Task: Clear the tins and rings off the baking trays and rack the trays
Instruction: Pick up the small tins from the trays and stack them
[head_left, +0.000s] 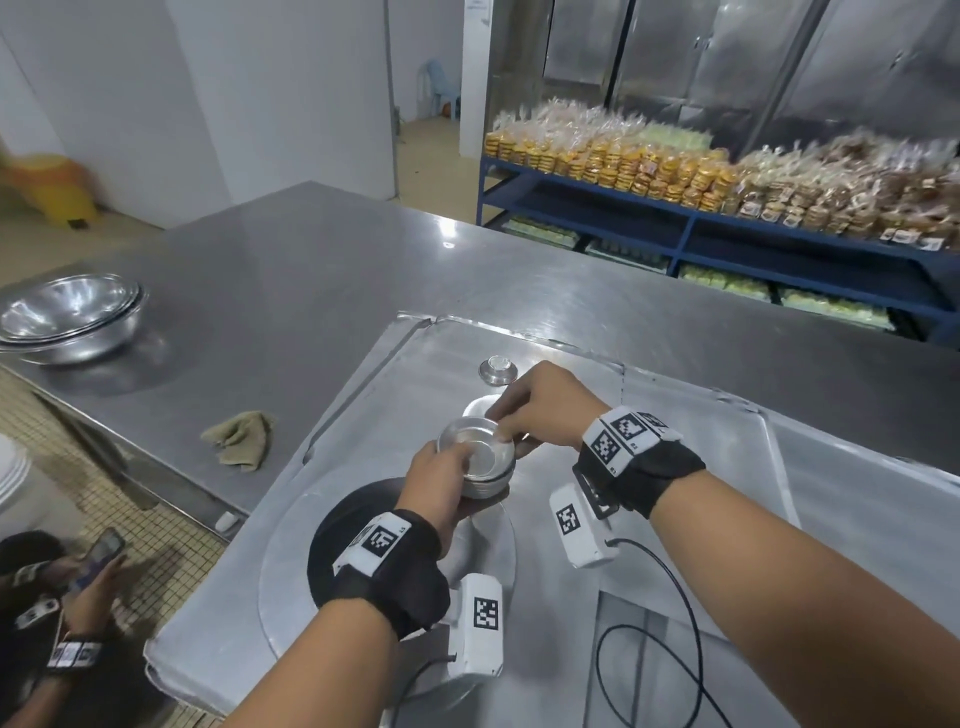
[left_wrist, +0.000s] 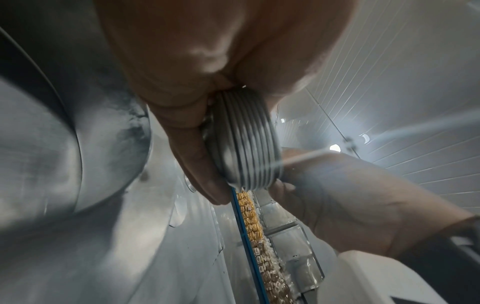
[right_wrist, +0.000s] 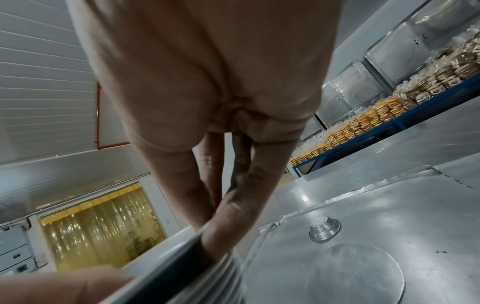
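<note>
Tins (head_left: 477, 461) sit nested in a stack, held above the baking tray (head_left: 691, 467) by the left hand (head_left: 441, 488), whose thumb and fingers curl round the stack's side. The right hand (head_left: 540, 410) pinches the rim of the top tin with its fingertips (right_wrist: 221, 234). One more tin (head_left: 497, 370) stands upside down farther back on the tray. Steel bowls (head_left: 70, 322) and a crumpled cloth (head_left: 240, 439) lie on the table (head_left: 322, 270) to the left.
</note>
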